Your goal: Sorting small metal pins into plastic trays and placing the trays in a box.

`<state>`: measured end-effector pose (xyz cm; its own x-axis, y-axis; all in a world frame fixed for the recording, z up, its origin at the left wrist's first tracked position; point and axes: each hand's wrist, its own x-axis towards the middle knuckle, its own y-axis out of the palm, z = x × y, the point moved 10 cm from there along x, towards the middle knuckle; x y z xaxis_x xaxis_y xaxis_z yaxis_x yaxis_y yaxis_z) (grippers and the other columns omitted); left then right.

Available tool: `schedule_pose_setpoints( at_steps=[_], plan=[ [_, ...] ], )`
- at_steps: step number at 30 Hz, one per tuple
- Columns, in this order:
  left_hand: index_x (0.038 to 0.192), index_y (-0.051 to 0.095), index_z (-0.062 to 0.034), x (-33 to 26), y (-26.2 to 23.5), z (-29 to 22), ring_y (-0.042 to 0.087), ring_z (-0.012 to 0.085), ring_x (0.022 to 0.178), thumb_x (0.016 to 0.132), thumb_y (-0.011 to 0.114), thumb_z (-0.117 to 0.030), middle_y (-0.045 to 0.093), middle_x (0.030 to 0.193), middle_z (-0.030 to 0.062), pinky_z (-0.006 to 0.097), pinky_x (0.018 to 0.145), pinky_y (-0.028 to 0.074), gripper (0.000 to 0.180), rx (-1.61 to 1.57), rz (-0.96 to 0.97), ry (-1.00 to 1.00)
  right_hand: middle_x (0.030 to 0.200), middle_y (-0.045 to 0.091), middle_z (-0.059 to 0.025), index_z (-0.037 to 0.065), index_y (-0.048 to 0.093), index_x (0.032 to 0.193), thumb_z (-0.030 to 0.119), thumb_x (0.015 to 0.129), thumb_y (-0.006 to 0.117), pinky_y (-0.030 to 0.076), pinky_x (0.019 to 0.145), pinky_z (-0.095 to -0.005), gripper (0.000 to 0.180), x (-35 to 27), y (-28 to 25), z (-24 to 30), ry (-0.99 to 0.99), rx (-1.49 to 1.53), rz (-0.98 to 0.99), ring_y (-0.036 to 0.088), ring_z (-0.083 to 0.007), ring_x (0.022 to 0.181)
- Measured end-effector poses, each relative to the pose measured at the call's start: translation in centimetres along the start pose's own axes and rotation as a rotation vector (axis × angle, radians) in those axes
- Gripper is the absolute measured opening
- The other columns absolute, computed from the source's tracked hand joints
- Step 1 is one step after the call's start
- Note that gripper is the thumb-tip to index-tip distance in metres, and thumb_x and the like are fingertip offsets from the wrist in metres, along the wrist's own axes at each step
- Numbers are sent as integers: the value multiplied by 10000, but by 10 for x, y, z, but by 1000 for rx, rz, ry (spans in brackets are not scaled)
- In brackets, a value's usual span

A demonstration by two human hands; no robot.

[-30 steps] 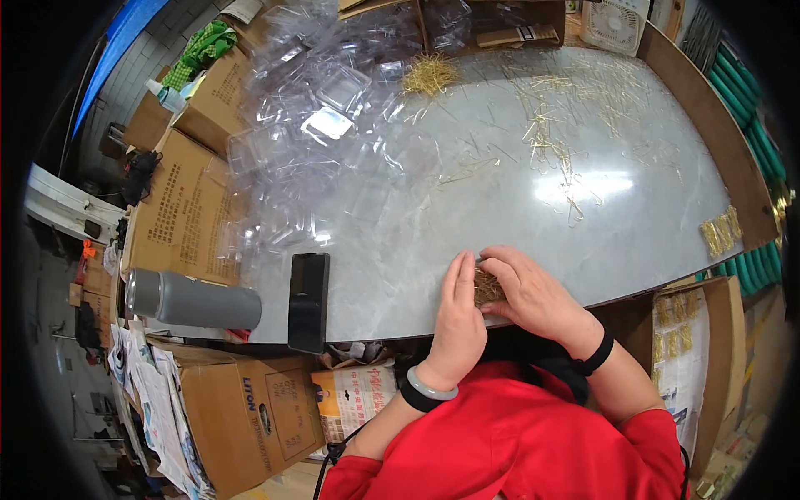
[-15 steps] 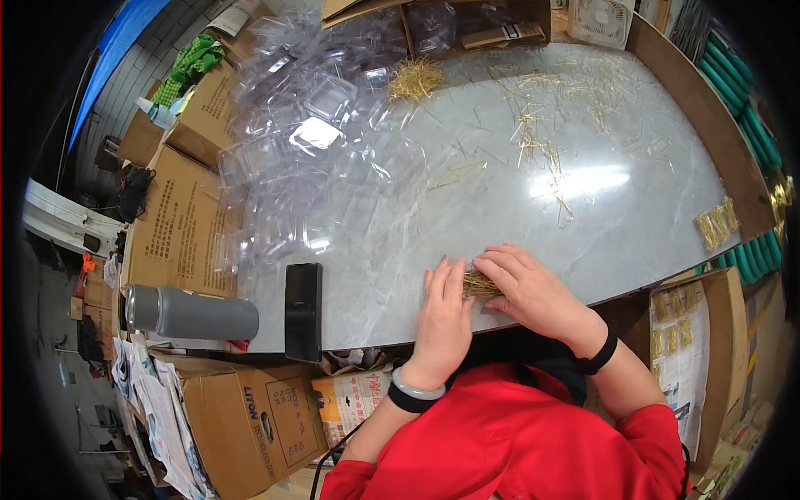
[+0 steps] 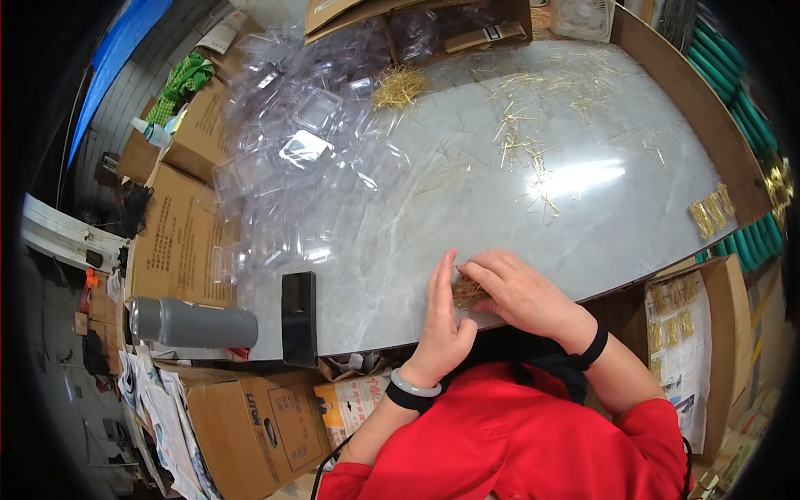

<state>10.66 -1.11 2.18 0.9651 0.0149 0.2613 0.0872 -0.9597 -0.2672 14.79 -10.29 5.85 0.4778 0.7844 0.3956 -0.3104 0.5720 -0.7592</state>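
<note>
A small bundle of thin gold-coloured wire pieces point(image 3: 468, 292) is at the table's front edge. My right hand point(image 3: 517, 296) curls over it from the right, thumb below and fingers above, covering much of it. My left hand point(image 3: 442, 317) stands on edge at the bundle's left end, its fingers stretched straight and held together, thumb apart. It does not grip the bundle. More gold wire pieces point(image 3: 517, 142) lie scattered further back on the grey marbled table point(image 3: 375, 292). A tangled heap of them point(image 3: 400, 87) sits at the back.
Clear plastic boxes point(image 3: 308, 150) pile up at the left. A black phone-like slab point(image 3: 299, 319) and a grey bottle point(image 3: 200, 325) lie at the front left. Tied gold bundles point(image 3: 710, 212) rest at the right edge; more lie in an open carton point(image 3: 717, 358) below. A small fan point(image 3: 583, 18) stands behind.
My left hand has turned from lying palm-down beside the bundle to standing on edge, fingers straight. The right hand stays over the wire pieces. The whole view has shifted slightly.
</note>
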Motion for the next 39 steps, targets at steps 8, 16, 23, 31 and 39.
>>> schedule_pose_setpoints(
  at_steps=[8,16,23,31,39],
  plan=[
    [1539,206,63,2,3,-1,194,439,1499,887,609,-20,280,1552,273,584,1206,144,771,667,168,-2,1268,562,-162,41,535,1301,166,776,794,458,1030,-416,599,-7,-6,-12,-9,-33,-11,544,-349,1210],
    [1513,269,58,13,16,-5,308,460,1439,896,628,-40,356,1501,277,567,1210,184,721,451,204,39,1358,483,-192,9,461,1351,125,811,769,430,1068,-422,632,-17,-8,-30,232,304,-27,510,-381,1247],
    [1441,391,50,14,27,-16,353,471,1393,893,672,-68,415,1415,260,546,1173,276,627,657,192,176,1489,326,-272,-49,304,1469,-82,754,472,273,1191,-444,735,-57,-11,-25,457,337,-427,325,-420,1421],
    [1407,450,41,12,18,-14,397,462,1346,914,648,-36,442,1343,239,507,1090,383,536,650,63,135,1509,286,-169,-26,283,1504,-156,728,377,176,1248,-423,793,-54,-4,-35,496,789,-489,242,-304,1488],
    [1329,506,26,11,18,-19,422,462,1323,893,664,-32,463,1346,224,528,1092,374,467,687,32,193,1495,294,-167,-12,299,1503,-154,778,445,267,1223,-425,753,-62,9,-33,583,960,-509,304,-294,1457]
  ],
)
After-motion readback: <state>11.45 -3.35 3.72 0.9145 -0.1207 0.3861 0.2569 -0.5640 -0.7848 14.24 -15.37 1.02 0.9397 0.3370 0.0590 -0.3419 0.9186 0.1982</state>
